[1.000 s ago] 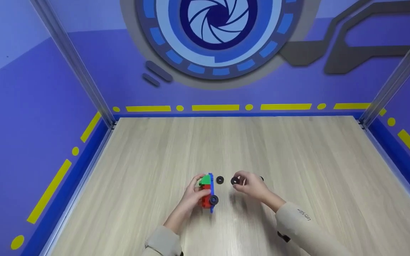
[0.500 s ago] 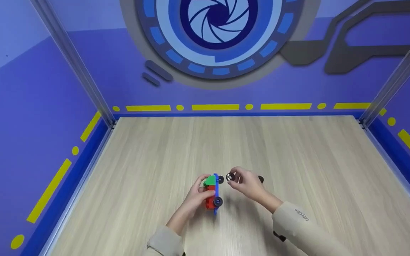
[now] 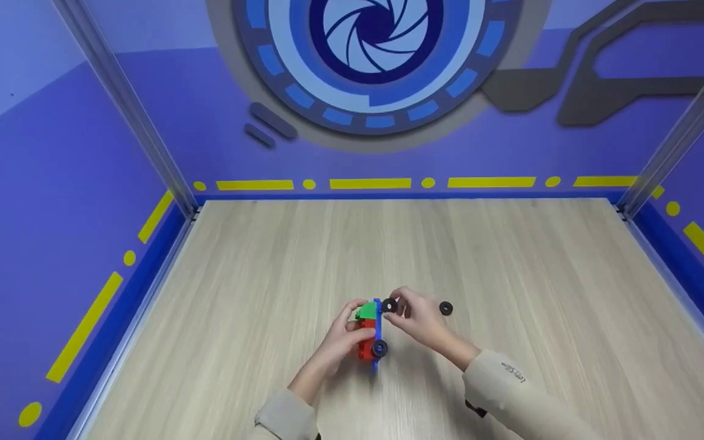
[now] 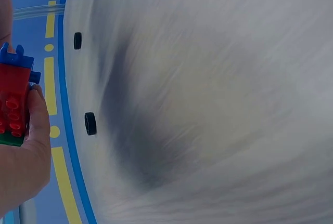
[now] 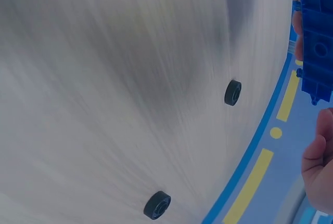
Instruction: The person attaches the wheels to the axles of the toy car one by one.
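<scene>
My left hand [image 3: 341, 341] grips a toy car [image 3: 366, 333] of red and green bricks on a blue base, turned on its side. One black wheel [image 3: 379, 348] sits at the car's near end. In the left wrist view the red bricks [image 4: 13, 91] show, and in the right wrist view the blue underside [image 5: 317, 42] with small pegs. My right hand [image 3: 422, 321] pinches another black wheel [image 3: 390, 305] against the far end of the base; whether it is seated there I cannot tell. The wrist views do not show this pinched wheel.
A loose black wheel [image 3: 446, 308] lies on the wooden table [image 3: 511, 263] just right of my right hand. Two wheels rest on the table in the right wrist view, a nearer wheel [image 5: 157, 205] and a farther wheel [image 5: 233, 92]. Blue panels [image 3: 162, 140] enclose the table.
My right hand has moved left with the pinched wheel, up to the car. The left hand has shifted the car slightly right, and the loose wheel beside it is now out of sight.
</scene>
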Available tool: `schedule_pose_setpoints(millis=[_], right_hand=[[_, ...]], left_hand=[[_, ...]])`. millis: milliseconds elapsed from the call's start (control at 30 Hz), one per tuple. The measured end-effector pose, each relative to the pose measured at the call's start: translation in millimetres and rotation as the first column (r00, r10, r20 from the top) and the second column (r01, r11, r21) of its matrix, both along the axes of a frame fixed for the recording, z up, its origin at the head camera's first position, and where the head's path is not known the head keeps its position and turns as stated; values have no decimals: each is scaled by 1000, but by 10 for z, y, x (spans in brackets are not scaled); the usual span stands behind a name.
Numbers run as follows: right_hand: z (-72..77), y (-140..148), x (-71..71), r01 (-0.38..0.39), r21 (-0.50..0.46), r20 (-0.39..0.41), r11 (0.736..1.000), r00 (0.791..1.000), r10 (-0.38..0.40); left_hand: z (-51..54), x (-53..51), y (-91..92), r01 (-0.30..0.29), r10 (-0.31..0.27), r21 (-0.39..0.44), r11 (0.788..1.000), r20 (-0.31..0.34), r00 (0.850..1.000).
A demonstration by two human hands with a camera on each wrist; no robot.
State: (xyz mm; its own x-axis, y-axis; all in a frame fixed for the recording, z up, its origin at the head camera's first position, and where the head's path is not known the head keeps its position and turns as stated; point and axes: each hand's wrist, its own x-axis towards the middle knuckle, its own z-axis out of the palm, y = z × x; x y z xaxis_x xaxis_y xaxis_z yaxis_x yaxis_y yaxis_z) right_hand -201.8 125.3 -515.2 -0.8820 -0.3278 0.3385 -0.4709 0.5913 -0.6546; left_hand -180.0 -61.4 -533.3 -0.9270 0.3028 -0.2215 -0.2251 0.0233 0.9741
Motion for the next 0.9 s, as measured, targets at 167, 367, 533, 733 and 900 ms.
schedule_pose_setpoints(millis=[167, 367, 533, 733, 900], right_hand=[[-7, -23, 22, -6, 13, -37, 1000, 999, 6], [-16, -38, 40, -34, -12, -39, 999, 999, 34], [-25, -53, 55, -52, -9, -39, 999, 998, 51], [-34, -73, 73, -51, -5, -33, 999, 998, 50], [-29, -79, 81, -43, -13, -32, 999, 999, 43]], left_hand=[[8, 5, 18, 14, -14, -9, 1000, -8, 1000], [33, 14, 24, 15, -16, -27, 1000, -9, 1000], [74, 26, 31, 14, -14, -16, 1000, 1, 1000], [255, 95, 42, 25, -25, -15, 1000, -4, 1000], [302, 119, 45, 19, -19, -15, 1000, -4, 1000]])
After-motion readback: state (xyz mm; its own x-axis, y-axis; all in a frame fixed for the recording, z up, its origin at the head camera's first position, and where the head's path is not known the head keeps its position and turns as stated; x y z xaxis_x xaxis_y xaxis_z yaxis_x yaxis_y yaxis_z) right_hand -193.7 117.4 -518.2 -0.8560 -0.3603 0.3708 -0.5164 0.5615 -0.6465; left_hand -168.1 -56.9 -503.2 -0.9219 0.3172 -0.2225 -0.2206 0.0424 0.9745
